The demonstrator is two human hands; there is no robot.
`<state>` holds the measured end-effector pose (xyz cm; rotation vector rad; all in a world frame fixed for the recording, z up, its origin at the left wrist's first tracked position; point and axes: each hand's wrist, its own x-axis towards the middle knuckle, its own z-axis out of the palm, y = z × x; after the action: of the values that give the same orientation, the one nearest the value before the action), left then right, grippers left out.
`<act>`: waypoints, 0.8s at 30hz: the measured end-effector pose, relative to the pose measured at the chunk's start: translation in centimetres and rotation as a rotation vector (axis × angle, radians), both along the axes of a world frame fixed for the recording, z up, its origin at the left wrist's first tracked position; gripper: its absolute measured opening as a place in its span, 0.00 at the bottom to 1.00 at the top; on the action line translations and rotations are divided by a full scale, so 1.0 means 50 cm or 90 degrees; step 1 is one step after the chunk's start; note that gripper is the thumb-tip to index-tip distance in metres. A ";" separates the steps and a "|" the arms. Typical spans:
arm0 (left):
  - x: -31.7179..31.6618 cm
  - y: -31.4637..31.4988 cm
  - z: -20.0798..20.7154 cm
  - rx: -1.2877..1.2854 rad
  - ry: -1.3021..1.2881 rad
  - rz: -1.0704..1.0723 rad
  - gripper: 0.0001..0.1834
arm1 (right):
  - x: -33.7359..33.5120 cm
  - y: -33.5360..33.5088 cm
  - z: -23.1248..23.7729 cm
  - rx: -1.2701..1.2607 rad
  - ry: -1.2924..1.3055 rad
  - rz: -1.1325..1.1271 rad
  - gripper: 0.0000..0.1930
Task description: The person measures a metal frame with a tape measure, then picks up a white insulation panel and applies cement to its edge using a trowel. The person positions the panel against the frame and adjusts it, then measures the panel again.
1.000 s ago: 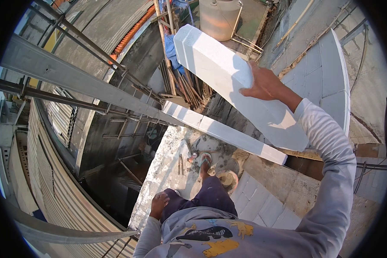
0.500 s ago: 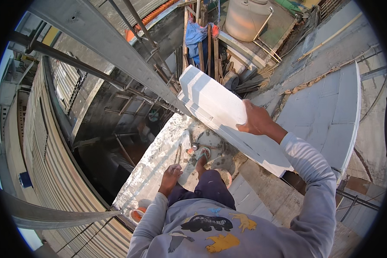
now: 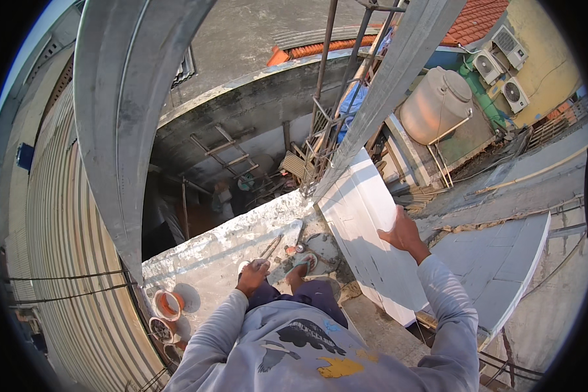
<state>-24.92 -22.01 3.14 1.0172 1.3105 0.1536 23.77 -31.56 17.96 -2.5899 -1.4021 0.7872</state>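
White block (image 3: 371, 245) at four o'clock, now lower, right hand (image 3: 406, 235), fingers gripping it, left hand (image 3: 253, 277) at seven, grip unclear

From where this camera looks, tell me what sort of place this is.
Likely an outdoor building site, up among rooftops: the right hand grips a pale block, a corrugated roof spreads on the left, and a water tank stands beyond.
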 end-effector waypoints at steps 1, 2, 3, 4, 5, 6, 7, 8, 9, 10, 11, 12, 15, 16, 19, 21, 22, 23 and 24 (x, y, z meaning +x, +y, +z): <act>-0.021 -0.001 -0.016 0.011 0.005 0.014 0.21 | -0.004 0.005 -0.013 0.001 -0.021 0.007 0.51; -0.042 -0.005 -0.033 0.016 0.010 0.024 0.21 | -0.009 0.004 -0.027 -0.003 -0.044 0.011 0.52; -0.052 -0.005 -0.043 0.025 0.011 0.027 0.21 | -0.008 -0.006 -0.025 -0.002 -0.069 0.007 0.52; -0.061 -0.003 -0.042 0.007 0.007 0.045 0.21 | -0.011 -0.009 -0.020 -0.012 -0.066 -0.002 0.52; -0.071 0.001 -0.040 -0.011 0.003 0.062 0.21 | -0.014 -0.009 -0.013 -0.021 -0.062 -0.011 0.53; -0.089 -0.001 -0.043 -0.032 0.001 0.079 0.22 | -0.018 -0.013 -0.009 -0.034 -0.057 -0.021 0.53; -0.143 -0.018 -0.134 0.060 0.038 0.070 0.22 | -0.026 -0.004 -0.012 -0.009 -0.049 0.005 0.53; -0.196 -0.035 -0.224 0.151 0.084 0.061 0.22 | -0.034 0.005 -0.018 0.015 -0.039 0.029 0.53; -0.228 -0.045 -0.266 0.187 0.109 0.061 0.23 | -0.036 0.013 -0.023 0.036 -0.030 0.048 0.53; -0.231 -0.049 -0.258 0.183 0.106 0.057 0.22 | -0.035 0.008 -0.024 0.038 -0.030 0.049 0.52; -0.234 -0.053 -0.249 0.180 0.103 0.056 0.21 | -0.032 0.006 -0.024 0.042 -0.029 0.051 0.52; -0.242 -0.058 -0.238 0.177 0.103 0.055 0.20 | -0.032 0.002 -0.023 0.043 -0.024 0.050 0.52; -0.227 -0.040 -0.103 0.057 0.011 0.147 0.16 | -0.009 -0.026 -0.039 0.082 -0.037 0.065 0.49; -0.237 -0.045 -0.098 0.037 0.004 0.182 0.16 | -0.010 -0.025 -0.042 0.056 -0.044 0.064 0.49; -0.270 -0.058 -0.114 0.111 -0.026 0.183 0.15 | -0.016 -0.001 -0.031 0.009 -0.046 0.049 0.48; -0.278 -0.056 -0.116 0.050 -0.033 0.221 0.16 | -0.024 0.002 -0.023 0.011 -0.021 0.028 0.48; -0.277 -0.049 -0.113 0.019 -0.036 0.237 0.16 | -0.021 -0.002 -0.024 0.015 -0.027 0.035 0.48; -0.275 -0.043 -0.116 0.014 -0.039 0.237 0.16 | -0.013 -0.007 -0.031 0.018 -0.032 0.042 0.48; -0.276 -0.036 -0.119 0.010 -0.041 0.238 0.16 | -0.014 -0.007 -0.031 0.022 -0.035 0.050 0.48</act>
<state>-38.71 -23.79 -2.80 0.7653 1.4324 0.4767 23.05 -31.89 16.41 -2.5630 -1.5271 0.6994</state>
